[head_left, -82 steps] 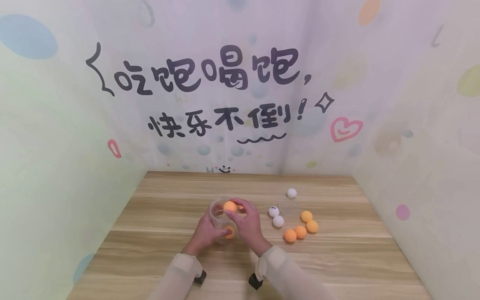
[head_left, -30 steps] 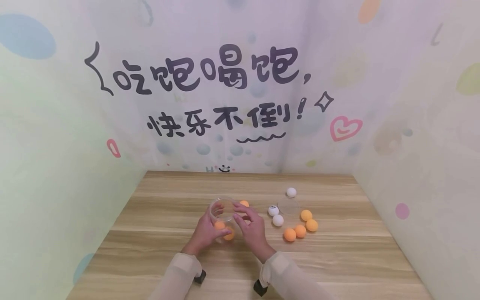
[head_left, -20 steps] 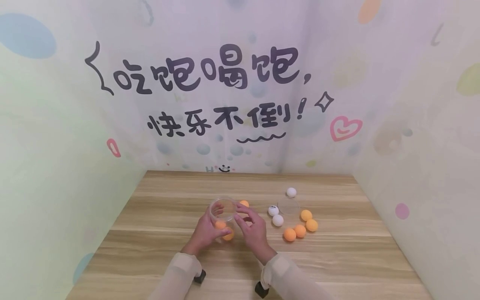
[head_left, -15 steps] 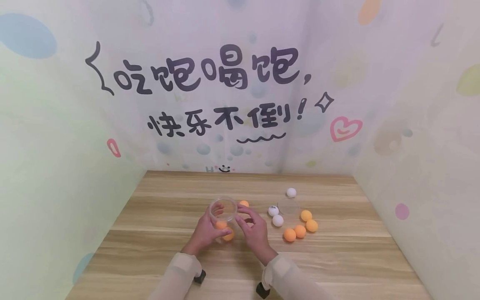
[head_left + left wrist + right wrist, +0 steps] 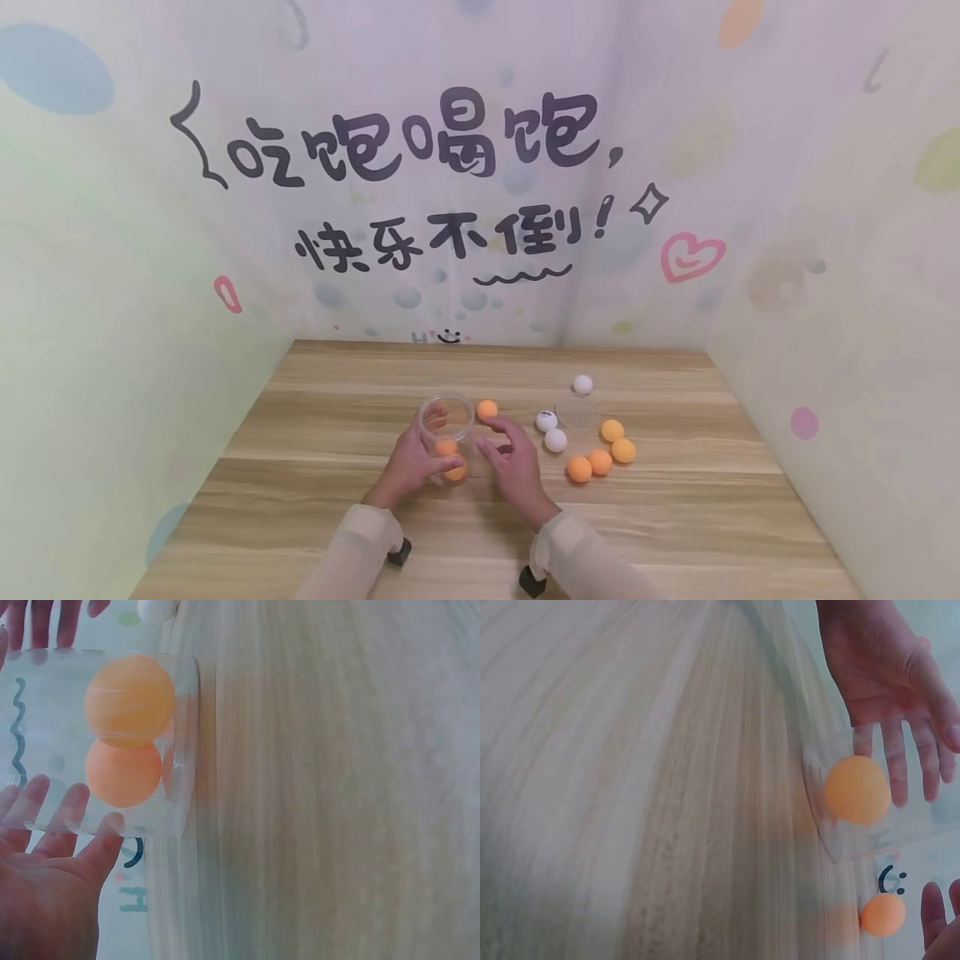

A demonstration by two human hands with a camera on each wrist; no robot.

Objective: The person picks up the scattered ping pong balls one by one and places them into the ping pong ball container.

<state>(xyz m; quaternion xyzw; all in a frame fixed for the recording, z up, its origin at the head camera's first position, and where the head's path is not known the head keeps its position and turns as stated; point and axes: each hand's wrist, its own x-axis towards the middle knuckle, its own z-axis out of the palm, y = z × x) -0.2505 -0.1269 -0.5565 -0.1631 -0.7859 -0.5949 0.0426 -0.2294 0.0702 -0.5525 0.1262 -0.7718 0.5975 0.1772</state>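
Note:
My left hand [image 5: 408,467] grips a clear plastic jar [image 5: 447,438] from its left side, thumb across the front. The jar stands upright with its top uncovered. Two orange ping-pong balls lie in the bottom, a front one [image 5: 130,700] and another ball [image 5: 124,774] overlapping it in the left wrist view. To the right of the jar, my right hand [image 5: 517,471] holds nothing; its fingers are loosely bent and thumb and index apart. Just beyond those fingertips, a loose orange ball [image 5: 487,409] rests on the table.
Right of the hands lies a clear round lid [image 5: 577,413]. Around it are white balls, one at the back [image 5: 582,384] and two on its left, plus several orange balls [image 5: 600,462] at its front right. A printed cloth wall [image 5: 450,300] stands behind the wooden table [image 5: 337,375].
My right hand let its orange ball go into the jar, where it now lies beside the first. That hand has since drawn back rightward from the rim; the left hand keeps its place.

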